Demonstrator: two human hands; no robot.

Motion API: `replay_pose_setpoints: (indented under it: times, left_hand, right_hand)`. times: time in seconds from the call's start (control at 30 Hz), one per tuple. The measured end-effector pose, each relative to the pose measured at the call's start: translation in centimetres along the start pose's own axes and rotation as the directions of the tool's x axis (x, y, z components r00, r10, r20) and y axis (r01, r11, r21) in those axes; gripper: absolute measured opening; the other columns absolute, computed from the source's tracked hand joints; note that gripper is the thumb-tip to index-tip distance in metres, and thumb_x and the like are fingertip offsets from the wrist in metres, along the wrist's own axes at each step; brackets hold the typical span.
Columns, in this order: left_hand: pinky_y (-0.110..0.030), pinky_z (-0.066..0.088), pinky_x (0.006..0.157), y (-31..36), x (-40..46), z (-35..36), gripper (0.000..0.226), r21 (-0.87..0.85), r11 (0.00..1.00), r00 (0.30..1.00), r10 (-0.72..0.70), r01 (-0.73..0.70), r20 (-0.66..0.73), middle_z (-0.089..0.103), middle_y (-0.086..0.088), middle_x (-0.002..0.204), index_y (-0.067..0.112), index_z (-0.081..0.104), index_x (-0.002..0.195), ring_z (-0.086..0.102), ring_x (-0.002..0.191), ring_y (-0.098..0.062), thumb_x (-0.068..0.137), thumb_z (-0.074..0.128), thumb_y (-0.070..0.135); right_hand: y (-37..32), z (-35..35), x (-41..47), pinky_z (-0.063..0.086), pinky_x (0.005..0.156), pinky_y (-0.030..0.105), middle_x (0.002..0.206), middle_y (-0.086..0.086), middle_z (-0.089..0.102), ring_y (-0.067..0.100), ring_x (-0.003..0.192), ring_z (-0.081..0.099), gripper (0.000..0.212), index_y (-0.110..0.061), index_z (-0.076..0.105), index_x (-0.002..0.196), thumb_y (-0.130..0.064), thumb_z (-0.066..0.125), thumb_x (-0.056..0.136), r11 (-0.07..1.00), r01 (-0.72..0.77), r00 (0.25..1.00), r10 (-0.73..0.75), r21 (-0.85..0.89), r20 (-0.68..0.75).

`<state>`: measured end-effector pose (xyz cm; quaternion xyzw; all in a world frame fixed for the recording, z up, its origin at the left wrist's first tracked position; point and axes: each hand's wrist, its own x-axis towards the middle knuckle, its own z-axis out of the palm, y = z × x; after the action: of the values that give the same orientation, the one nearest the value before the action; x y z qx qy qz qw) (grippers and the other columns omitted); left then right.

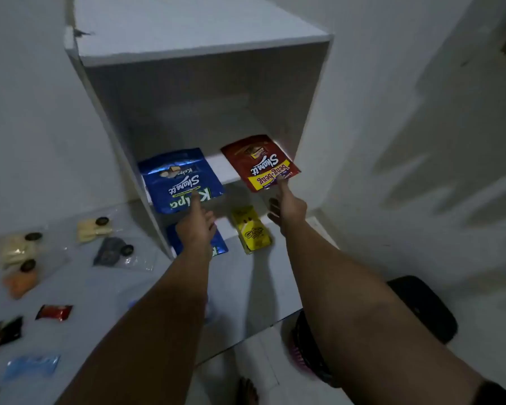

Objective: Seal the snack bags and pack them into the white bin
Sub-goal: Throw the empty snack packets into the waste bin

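The white bin (205,51) lies open toward me, with a shelf across its middle. A blue Kalpa snack bag (178,176) lies on the left of that shelf, and my left hand (197,229) pinches its near edge. A red Beng-Beng snack bag (257,162) lies on the right of the shelf. My right hand (288,211) pinches its near edge, with the other fingers curled below. Under the shelf lie a yellow snack bag (250,229) and a second blue bag (221,247), which my left hand partly hides.
On the table to the left lie clear zip bags of snacks (94,229) (113,249) and small wrapped snacks, one red (54,312) and one blue (31,365). A black stool (427,305) stands on the floor at the right, by the table edge.
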<state>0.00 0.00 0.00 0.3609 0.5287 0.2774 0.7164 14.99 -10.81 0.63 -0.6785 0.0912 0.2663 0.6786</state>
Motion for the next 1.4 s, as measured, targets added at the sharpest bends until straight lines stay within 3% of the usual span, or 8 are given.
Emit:
replay_pose_setpoints:
  times: [0.2, 0.37, 0.63, 0.77, 0.87, 0.93, 1.07, 1.4]
  left_hand:
    - [-0.037, 0.059, 0.094, 1.2, 0.5, 0.7, 0.034, -0.243, 0.970, 1.000, -0.018, 0.016, -0.007, 0.070, -0.011, 0.113, 0.020, 0.057, 0.092, 0.070, 0.107, -0.023, 0.095, 0.060, 0.054]
    - [-0.033, 0.062, 0.083, 1.9, 0.0, 0.0, 0.030, -0.294, 0.956, 0.999, -0.015, 0.003, -0.038, 0.072, -0.016, 0.119, 0.010, 0.055, 0.125, 0.074, 0.102, -0.022, 0.104, 0.055, 0.030]
    - [-0.037, 0.063, 0.078, 0.4, -4.5, -2.9, 0.013, 0.082, 0.982, 0.982, 0.162, -0.170, 0.096, 0.073, -0.015, 0.106, 0.011, 0.063, 0.094, 0.075, 0.095, -0.026, 0.100, 0.062, 0.023]
    - [-0.051, 0.063, 0.076, -1.2, -7.7, -5.3, 0.033, 0.495, 0.776, 0.918, 0.289, -0.390, 0.270, 0.075, -0.021, 0.086, 0.002, 0.068, 0.074, 0.075, 0.080, -0.035, 0.093, 0.067, 0.030]
    - [-0.035, 0.051, 0.063, -3.5, -12.3, -6.4, 0.039, 0.687, 0.458, 0.825, 0.318, -0.565, 0.467, 0.067, -0.019, 0.068, -0.002, 0.065, 0.065, 0.066, 0.069, -0.032, 0.094, 0.062, 0.025]
    - [-0.032, 0.043, 0.057, -5.5, -15.3, -6.9, 0.042, 0.689, 0.369, 0.782, 0.296, -0.624, 0.549, 0.061, -0.013, 0.060, 0.007, 0.058, 0.057, 0.062, 0.063, -0.032, 0.096, 0.057, 0.022]
    - [-0.039, 0.058, 0.074, -10.0, -19.2, -7.6, 0.036, 0.681, 0.322, 0.750, 0.192, -0.657, 0.633, 0.072, -0.015, 0.079, 0.010, 0.065, 0.068, 0.070, 0.076, -0.033, 0.097, 0.054, 0.029]
    - [-0.031, 0.048, 0.061, -20.8, -22.4, -8.8, 0.029, 0.754, 0.263, 0.760, -0.102, -0.602, 0.642, 0.071, -0.009, 0.076, 0.009, 0.067, 0.072, 0.067, 0.070, -0.026, 0.094, 0.056, 0.024]
  right_hand:
    - [-1.3, 0.8, 2.2, 0.057, 0.065, 0.032, 0.084, 0.006, 0.071, 0.020, 0.069, 0.066, 0.027, -0.013, 0.064, 0.083, -0.036, 0.080, 0.086, 0.993, 0.008, 0.996, -0.018, 0.115, 0.084]
    - [-1.7, -0.1, 1.3, 0.046, 0.052, 0.026, 0.070, 0.009, 0.062, 0.018, 0.054, 0.054, 0.019, -0.012, 0.062, 0.088, -0.022, 0.077, 0.086, 0.990, -0.001, 0.993, -0.016, 0.143, 0.116]
    - [0.3, -7.1, -5.0, 0.061, 0.066, 0.034, 0.080, 0.010, 0.071, 0.022, 0.074, 0.070, 0.014, -0.011, 0.060, 0.097, -0.011, 0.070, 0.086, 0.948, 0.054, 0.995, -0.077, 0.314, 0.061]
    - [3.2, -13.0, -9.3, 0.060, 0.084, 0.058, 0.099, 0.021, 0.076, 0.033, 0.084, 0.072, 0.023, -0.003, 0.067, 0.106, -0.009, 0.071, 0.084, 0.939, 0.097, 0.995, -0.091, 0.331, -0.034]
    - [5.6, -17.4, -13.7, 0.060, 0.082, 0.062, 0.104, 0.024, 0.075, 0.036, 0.085, 0.072, 0.023, 0.002, 0.069, 0.105, -0.005, 0.070, 0.084, 0.949, 0.125, 0.987, -0.089, 0.291, -0.135]
    - [7.5, -20.4, -16.4, 0.062, 0.079, 0.059, 0.101, 0.023, 0.076, 0.036, 0.085, 0.074, 0.022, 0.003, 0.070, 0.105, -0.003, 0.070, 0.084, 0.959, 0.145, 0.976, -0.098, 0.243, -0.196]
    - [11.3, -25.9, -21.0, 0.063, 0.078, 0.050, 0.091, 0.014, 0.078, 0.033, 0.082, 0.077, 0.010, -0.013, 0.073, 0.097, -0.007, 0.068, 0.091, 0.988, 0.122, 0.965, -0.095, 0.099, -0.243]
    - [22.7, -35.1, -26.1, 0.063, 0.082, 0.049, 0.093, 0.017, 0.077, 0.034, 0.082, 0.075, 0.014, -0.009, 0.076, 0.093, -0.002, 0.065, 0.090, 0.998, -0.034, 0.907, 0.007, -0.056, -0.421]
